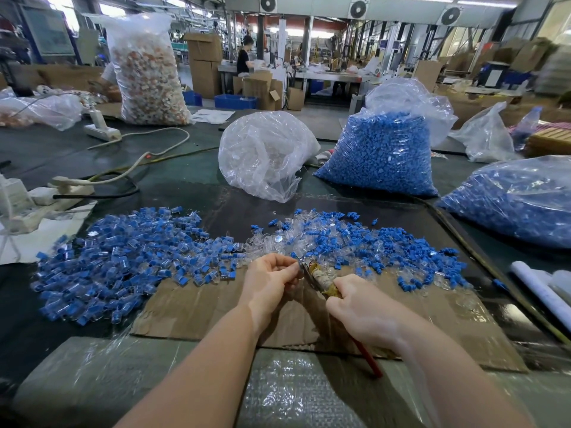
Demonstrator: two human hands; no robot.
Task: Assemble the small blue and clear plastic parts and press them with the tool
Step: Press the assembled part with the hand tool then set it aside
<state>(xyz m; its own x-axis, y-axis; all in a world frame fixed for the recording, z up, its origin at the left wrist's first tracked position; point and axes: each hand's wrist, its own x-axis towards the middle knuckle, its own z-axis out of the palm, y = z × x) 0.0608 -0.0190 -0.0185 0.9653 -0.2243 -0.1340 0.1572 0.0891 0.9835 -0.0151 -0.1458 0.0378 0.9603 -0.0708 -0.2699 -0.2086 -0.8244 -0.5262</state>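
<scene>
Behind, a clear bag (383, 156) holds blue parts; left hand (268, 279) pinches one, right hand (358, 310) grips pliers (318, 278).

Factory hall — stacked cardboard boxes (204, 61), 3 wall fans (358, 9), bright windows (556, 23).

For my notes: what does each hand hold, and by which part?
Right hand grips the tool by its taped handle. Left hand pinches something small at the tool's tip; too hidden to identify.

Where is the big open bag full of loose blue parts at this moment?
In the head view, the bag of blue parts stands on the table right of centre, just right of the crumpled clear bag, behind the pile of parts.
</scene>
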